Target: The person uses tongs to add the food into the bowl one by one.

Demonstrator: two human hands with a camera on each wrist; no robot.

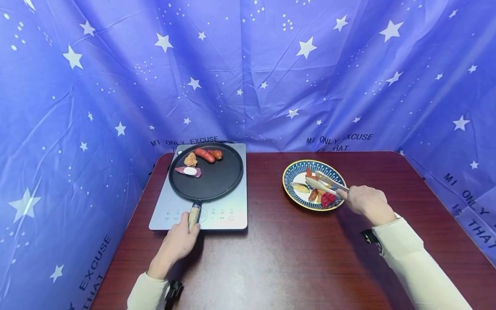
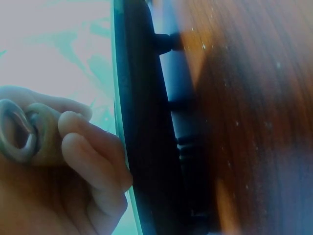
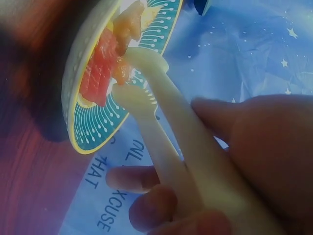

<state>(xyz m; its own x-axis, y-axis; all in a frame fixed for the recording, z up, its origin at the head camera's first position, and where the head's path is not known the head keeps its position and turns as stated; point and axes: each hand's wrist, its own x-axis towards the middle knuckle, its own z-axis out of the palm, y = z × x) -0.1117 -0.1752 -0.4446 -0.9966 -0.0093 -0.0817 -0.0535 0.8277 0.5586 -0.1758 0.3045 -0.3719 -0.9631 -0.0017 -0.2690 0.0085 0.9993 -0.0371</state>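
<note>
You are seeing a matt pan [image 1: 211, 187] with a wood-look handle [image 1: 195, 214] and metal-look ring [image 2: 30, 146] on a smooth, glossy hob [image 1: 162, 206]. Your smooth tongs [image 3: 168, 95] are looking like plastic, and the plate [image 3: 88, 132] is shining like glazed ceramic, bumpy outside. The table [image 1: 271, 258] is gleaming like varnished wood; the curtain [image 1: 248, 116] is showing creased cloth.

Frying pan [image 1: 211, 185] is black, its handle [image 1: 193, 215] beige and black. Induction cooktop [image 1: 238, 198] silver-grey. Sausage [image 1: 204, 155] red. Tongs [image 3: 171, 100] cream. Plate [image 1: 291, 178]: white centre, blue-teal rim with white dot-tipped lines, yellow edge. Table [image 1: 271, 249] dark reddish-brown, wood grain. Curtain [image 1: 248, 103] blue-violet, white stars and dots, black lettering.
</note>
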